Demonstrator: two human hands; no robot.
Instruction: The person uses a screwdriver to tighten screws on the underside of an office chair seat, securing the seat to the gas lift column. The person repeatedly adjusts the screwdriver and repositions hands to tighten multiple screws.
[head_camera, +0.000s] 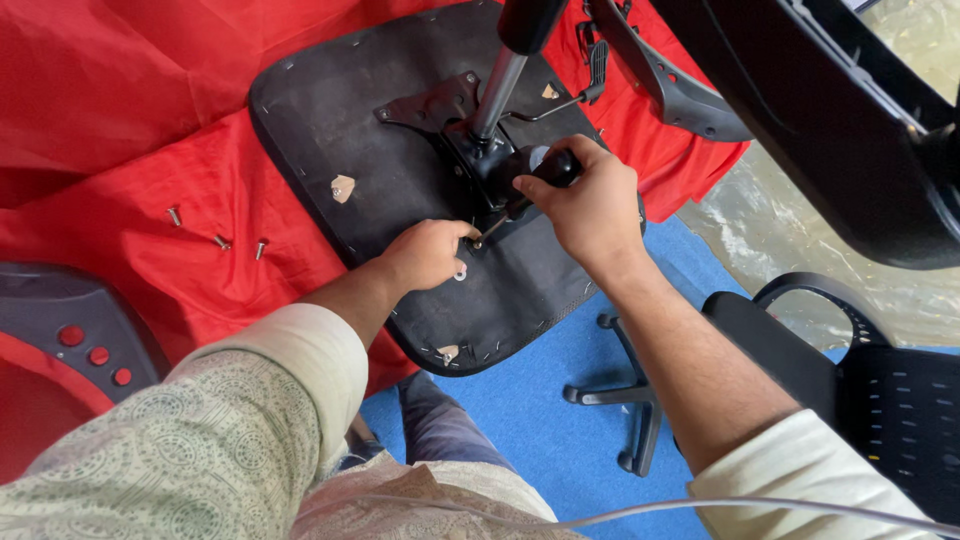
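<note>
- Your left hand (428, 252) is curled into a loose fist on the underside of the upturned chair seat (330, 130), fingertips pinched around a small bolt (474, 240) at the lower edge of the metal mechanism plate (432, 103).
- A small washer (460, 273) lies on the seat just at 5 o'clock from that hand, close beside the knuckles.
- Your right hand (590, 205) is wrapped tight around the black handle of a screwdriver (545, 172); its shaft slants toward 8 o'clock, and the tip meets the bolt your left fingers steady.
- The seat lies bottom-up on a red cloth (120, 90), filling the middle of the view; the gas-lift column (497, 85) rises from the plate toward 12 o'clock.
- Three loose screws (218, 240) rest on the cloth at 9 o'clock from your left hand, well apart from the seat.
- A black armrest piece (665, 75) lies at 1 o'clock from your right hand, on the cloth's edge.
- At 5 o'clock, on the blue floor (530, 390), part of a star base (625, 395) shows beneath your right forearm, with a black mesh chair (890, 400) beside it.
- A grey panel with red buttons (95, 350) sits at 8 o'clock, at the left edge of the view.
</note>
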